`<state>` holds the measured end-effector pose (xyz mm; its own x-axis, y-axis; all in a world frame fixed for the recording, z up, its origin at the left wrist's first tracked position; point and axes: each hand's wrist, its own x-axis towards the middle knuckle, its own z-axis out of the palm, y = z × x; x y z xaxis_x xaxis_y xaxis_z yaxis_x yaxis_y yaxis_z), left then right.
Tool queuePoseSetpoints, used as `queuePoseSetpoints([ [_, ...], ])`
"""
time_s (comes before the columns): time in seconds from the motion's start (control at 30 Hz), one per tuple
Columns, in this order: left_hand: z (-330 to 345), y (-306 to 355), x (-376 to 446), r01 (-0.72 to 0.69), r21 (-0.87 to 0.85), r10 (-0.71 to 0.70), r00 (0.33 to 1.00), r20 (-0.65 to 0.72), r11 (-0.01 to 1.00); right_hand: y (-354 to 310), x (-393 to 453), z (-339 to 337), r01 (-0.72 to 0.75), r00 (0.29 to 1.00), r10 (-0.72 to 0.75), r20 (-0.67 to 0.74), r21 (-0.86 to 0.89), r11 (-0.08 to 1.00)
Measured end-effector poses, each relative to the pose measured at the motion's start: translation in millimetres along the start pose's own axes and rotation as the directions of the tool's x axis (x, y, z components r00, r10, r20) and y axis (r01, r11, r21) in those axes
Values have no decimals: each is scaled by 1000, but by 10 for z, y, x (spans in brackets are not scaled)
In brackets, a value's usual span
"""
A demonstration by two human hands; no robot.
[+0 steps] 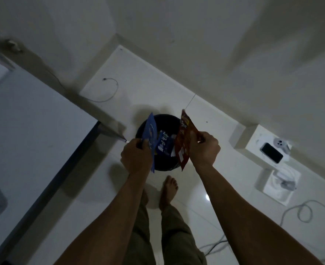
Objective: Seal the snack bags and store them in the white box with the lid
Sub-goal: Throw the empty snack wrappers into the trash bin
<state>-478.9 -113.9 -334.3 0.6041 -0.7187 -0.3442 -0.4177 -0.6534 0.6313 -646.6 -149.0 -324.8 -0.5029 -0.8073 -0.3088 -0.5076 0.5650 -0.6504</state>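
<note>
I stand over a round black bin (pixel 165 165) on the white tiled floor. My left hand (pixel 135 156) grips a blue snack bag (pixel 150 132) that hangs edge-on above the bin's left rim. My right hand (pixel 204 149) pinches a red-brown snack bag (pixel 184 140) over the bin's right rim. Inside the bin lies a blue-and-white wrapper (pixel 163 145). No white box with a lid shows in the head view.
A white table (pixel 33 131) with a dark edge fills the left side. A phone (pixel 272 153) on a white box sits by the right wall, with a white sheet and cables (pixel 299 209) on the floor. My bare foot (pixel 169 190) stands just below the bin.
</note>
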Motion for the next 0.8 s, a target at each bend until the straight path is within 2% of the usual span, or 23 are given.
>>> queuePoseSetpoints([
  [0.2,128,107,31,42,-6,-42,995,86,999,8,55,116,-73,993,72,95,0,997],
  [0.33,-86,187,-39,17,12,-18,993,116,1000,-157,-48,-40,-44,989,39,139,32,999],
  [0.47,-476,444,-196,34,-47,-29,994,105,998,-524,-175,-277,-17,982,4,188,68,998],
  [0.5,-574,520,-233,19,-47,-15,996,84,999,-623,-203,-350,8,982,-25,187,89,996],
  [0.57,-1234,663,-535,-29,-133,20,997,-73,991,-1107,-611,-649,180,944,-216,250,159,971],
  [0.6,-1224,714,-487,-31,-167,19,997,-74,985,-1174,-561,-643,184,943,-221,248,163,969],
  [0.67,-1563,758,-550,-49,-281,0,985,-171,958,-1477,-750,-705,240,909,-300,290,227,944],
  [0.8,-1494,786,-559,-47,-355,-17,985,-174,934,-1492,-680,-754,200,919,-273,284,261,944],
])
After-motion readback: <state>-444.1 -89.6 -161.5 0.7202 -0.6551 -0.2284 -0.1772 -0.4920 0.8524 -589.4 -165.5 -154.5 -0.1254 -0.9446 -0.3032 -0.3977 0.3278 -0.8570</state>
